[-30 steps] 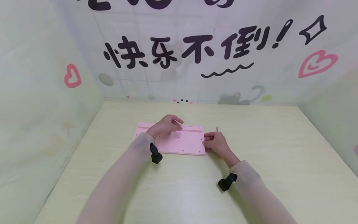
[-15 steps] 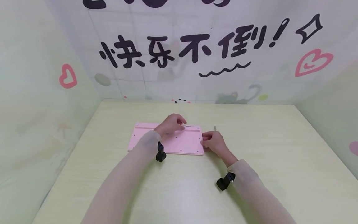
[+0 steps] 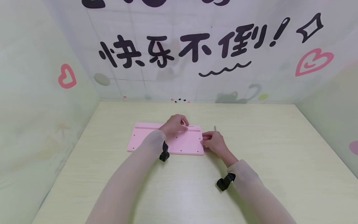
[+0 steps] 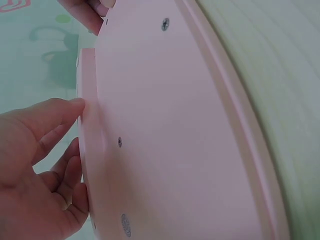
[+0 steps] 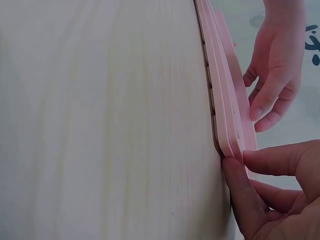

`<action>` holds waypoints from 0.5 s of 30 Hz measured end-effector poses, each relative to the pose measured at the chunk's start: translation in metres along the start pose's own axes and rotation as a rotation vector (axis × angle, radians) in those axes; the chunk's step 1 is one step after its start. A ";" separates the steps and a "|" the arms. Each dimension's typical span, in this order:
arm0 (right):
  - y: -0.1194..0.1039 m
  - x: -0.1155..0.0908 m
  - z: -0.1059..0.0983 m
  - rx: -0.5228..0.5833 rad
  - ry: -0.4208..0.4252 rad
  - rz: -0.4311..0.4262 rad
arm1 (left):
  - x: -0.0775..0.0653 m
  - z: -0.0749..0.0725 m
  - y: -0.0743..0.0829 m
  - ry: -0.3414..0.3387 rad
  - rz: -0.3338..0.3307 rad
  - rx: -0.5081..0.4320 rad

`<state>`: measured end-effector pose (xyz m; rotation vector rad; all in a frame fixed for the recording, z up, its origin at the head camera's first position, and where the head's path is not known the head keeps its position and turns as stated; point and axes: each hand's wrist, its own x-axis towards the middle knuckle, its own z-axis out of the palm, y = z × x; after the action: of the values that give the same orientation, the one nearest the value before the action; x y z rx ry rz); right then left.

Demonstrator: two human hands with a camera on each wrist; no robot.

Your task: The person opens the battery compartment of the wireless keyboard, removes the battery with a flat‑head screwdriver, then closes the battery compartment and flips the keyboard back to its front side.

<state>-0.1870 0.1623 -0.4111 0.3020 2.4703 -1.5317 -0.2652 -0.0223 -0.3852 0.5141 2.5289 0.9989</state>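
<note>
A pink keyboard (image 3: 187, 143) lies face down on the table, its flat back with several small screws upward. Along its far side runs a raised bar (image 4: 90, 85); in the right wrist view, dark-edged keys (image 5: 212, 100) show underneath. My left hand (image 3: 175, 123) reaches over the back, thumb on the bar and curled fingers at the far edge. My right hand (image 3: 214, 141) pinches the right end between thumb and fingers, as the right wrist view shows at the keyboard's corner (image 5: 227, 145).
A thin grey stick-like thing (image 3: 215, 128) pokes out behind my right hand, the rest of it hidden. The pale wooden table (image 3: 179, 183) ends at a printed cloth backdrop (image 3: 179, 84) behind and at the sides.
My left hand has moved right along the keyboard's far edge, and its fingertips have come down to the bar. The right hand keeps its hold on the right end.
</note>
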 end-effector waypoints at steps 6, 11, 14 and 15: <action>0.001 0.000 0.000 -0.009 0.007 0.006 | 0.000 0.001 0.002 -0.006 -0.004 0.020; 0.001 0.000 0.000 -0.008 0.009 0.002 | 0.001 0.000 0.003 -0.019 0.000 0.028; 0.001 0.000 0.000 -0.007 0.008 -0.001 | 0.003 -0.001 0.004 -0.036 -0.012 0.036; 0.001 0.000 0.000 -0.008 0.007 -0.004 | 0.003 -0.001 0.005 -0.042 -0.020 0.037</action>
<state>-0.1869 0.1626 -0.4126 0.3013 2.4833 -1.5251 -0.2674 -0.0181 -0.3822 0.5140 2.5150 0.9262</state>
